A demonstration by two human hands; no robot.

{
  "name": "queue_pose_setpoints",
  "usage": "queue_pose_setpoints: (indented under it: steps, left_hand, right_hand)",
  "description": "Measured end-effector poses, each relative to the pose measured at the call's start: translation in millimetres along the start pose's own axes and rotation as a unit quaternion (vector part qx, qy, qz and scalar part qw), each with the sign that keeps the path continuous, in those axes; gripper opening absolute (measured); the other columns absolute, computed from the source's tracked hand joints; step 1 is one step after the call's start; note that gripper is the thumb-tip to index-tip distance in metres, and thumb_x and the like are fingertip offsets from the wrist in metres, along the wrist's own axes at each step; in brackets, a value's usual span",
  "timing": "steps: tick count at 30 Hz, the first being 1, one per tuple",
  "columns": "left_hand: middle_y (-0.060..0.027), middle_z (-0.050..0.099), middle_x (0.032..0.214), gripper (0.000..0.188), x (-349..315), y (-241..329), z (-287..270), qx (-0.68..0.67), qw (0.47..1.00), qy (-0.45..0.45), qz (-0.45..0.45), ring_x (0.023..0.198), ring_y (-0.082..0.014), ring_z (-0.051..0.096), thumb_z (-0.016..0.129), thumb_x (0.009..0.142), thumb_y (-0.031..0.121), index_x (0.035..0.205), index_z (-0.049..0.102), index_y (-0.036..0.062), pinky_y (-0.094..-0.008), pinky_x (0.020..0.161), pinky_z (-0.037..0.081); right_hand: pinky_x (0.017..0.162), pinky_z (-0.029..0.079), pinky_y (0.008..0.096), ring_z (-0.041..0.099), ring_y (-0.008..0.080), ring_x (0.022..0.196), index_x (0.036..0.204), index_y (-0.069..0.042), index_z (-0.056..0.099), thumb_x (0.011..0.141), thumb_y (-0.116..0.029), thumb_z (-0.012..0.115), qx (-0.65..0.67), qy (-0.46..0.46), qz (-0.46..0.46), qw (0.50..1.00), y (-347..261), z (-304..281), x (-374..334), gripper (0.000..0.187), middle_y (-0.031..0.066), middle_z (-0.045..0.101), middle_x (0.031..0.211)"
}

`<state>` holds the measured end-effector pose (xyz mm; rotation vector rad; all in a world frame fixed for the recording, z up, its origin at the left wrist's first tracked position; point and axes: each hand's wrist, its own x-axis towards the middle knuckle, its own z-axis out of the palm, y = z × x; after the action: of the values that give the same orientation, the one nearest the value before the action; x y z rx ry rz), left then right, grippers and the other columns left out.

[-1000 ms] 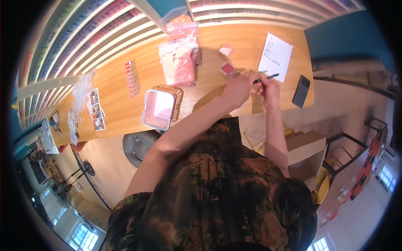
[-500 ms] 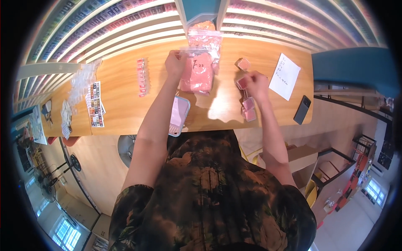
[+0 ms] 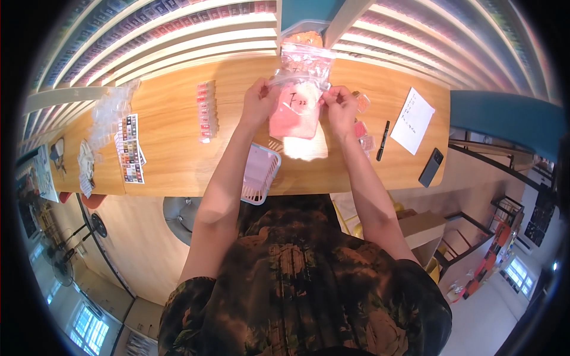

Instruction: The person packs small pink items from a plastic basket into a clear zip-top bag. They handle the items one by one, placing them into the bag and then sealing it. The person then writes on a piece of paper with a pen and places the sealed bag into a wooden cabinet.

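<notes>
A clear zip bag of pink grains [image 3: 294, 121], with dark handwriting on it, lies on the table in front of me. My left hand [image 3: 259, 98] pinches its upper left corner. My right hand [image 3: 341, 110] has its fingers closed on the upper right corner, so the top edge stretches between both hands. Right beside my right wrist are several small clear boxes with pink and orange contents [image 3: 360, 129], partly covered by the hand and forearm. Beyond the bag lies another zip bag of pinkish contents [image 3: 309, 57].
A pastel plastic basket [image 3: 256, 169] sits by my left forearm. Left of it are a row of small red-labelled boxes [image 3: 205, 113], colour cards [image 3: 131, 148] and clear plastic pieces [image 3: 111, 113]. To the right lie a black marker [image 3: 383, 141], a paper sheet [image 3: 412, 121] and a phone [image 3: 431, 167].
My right hand has left the small boxes and moved left to the bag's upper right corner. My left hand keeps its hold. The marker beside my right forearm now shows.
</notes>
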<state>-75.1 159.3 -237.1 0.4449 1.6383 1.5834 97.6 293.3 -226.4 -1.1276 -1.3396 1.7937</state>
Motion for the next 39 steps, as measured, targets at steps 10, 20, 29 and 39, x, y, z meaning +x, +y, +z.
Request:
queue_pose_setpoints:
  steps: [10,20,29,39]
  left_hand:
    - [-0.0066,0.067,0.102,0.02,28.9,15.9,11.8,-0.004,1.0,0.02,-0.019,0.079,-0.012,0.062,0.075,0.083,0.004,0.102,0.072,0.0001,-0.0259,0.067,0.051]
    - [-0.0091,0.063,0.121,0.018,70.8,-3.5,37.1,0.003,0.994,0.061,0.088,0.099,-0.0165,0.063,0.072,0.08,0.0,0.098,0.072,-0.002,-0.0274,0.081,0.051]
    - [-0.0063,0.066,0.104,0.022,71.0,10.3,34.4,0.013,0.999,0.034,0.024,0.085,-0.0128,0.062,0.07,0.084,-0.002,0.106,0.069,-0.0034,-0.0264,0.076,0.054]
    - [-0.0059,0.06,0.115,0.014,66.2,2.5,31.6,0.018,0.988,0.056,0.141,0.087,-0.0116,0.059,0.076,0.076,0.001,0.09,0.072,-0.0004,-0.0267,0.073,0.051]
  right_hand:
    - [0.064,0.048,0.023,0.059,0.0099,0.069,0.096,0.0,0.065,0.093,0.0,0.062,0.003,0.046,-0.038,0.998,-22.6,-0.6,14.7,0.004,0.0038,0.066,0.081]
    - [0.083,0.051,0.0287,0.062,0.0171,0.095,0.113,0.004,0.061,0.094,-0.003,0.053,0.025,0.028,0.15,0.988,-31.2,11.5,83.6,0.022,0.0115,0.068,0.105]
    - [0.087,0.054,0.0328,0.065,0.0199,0.092,0.113,0.003,0.061,0.091,0.0,0.054,0.105,0.009,0.157,0.982,-22.0,7.2,94.7,0.022,0.0125,0.068,0.106]
    - [0.081,0.052,0.0301,0.064,0.017,0.087,0.1,-0.001,0.062,0.086,0.002,0.061,0.174,-0.03,0.117,0.977,-18.2,4.7,88.3,0.015,0.0067,0.068,0.094]
